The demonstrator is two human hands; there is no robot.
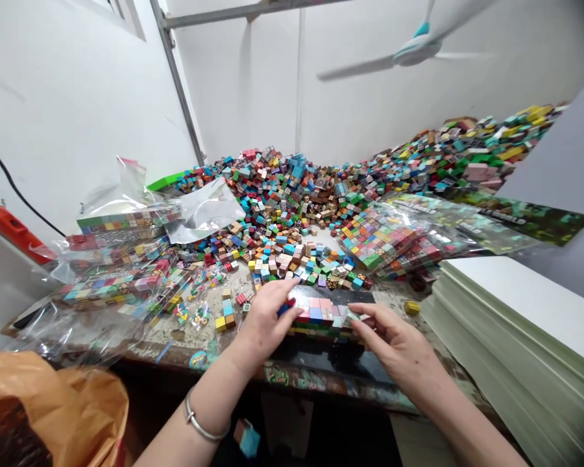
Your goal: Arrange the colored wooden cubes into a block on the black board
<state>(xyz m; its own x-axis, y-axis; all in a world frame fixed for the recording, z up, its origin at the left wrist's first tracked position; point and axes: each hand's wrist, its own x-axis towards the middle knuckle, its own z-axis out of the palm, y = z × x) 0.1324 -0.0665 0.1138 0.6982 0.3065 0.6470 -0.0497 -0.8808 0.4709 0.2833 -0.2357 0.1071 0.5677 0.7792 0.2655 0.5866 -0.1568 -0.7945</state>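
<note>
your left hand [267, 318] and right hand [387, 331], fingers half-curled, grip opposite ends of the block stack [318, 314].

Block capitals in white, partly blurred, ending in "WORLD": on the green printed header of a clear plastic bag [413, 206], right of centre, and on a dark green printed sheet [545, 224], right of frame.

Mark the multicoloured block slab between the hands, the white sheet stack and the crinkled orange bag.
Multicoloured block slab [325, 305]: head view, pink blocks on top.
White sheet stack [530, 298]: head view, top face.
Crinkled orange bag [85, 392]: head view, upper side.
</note>
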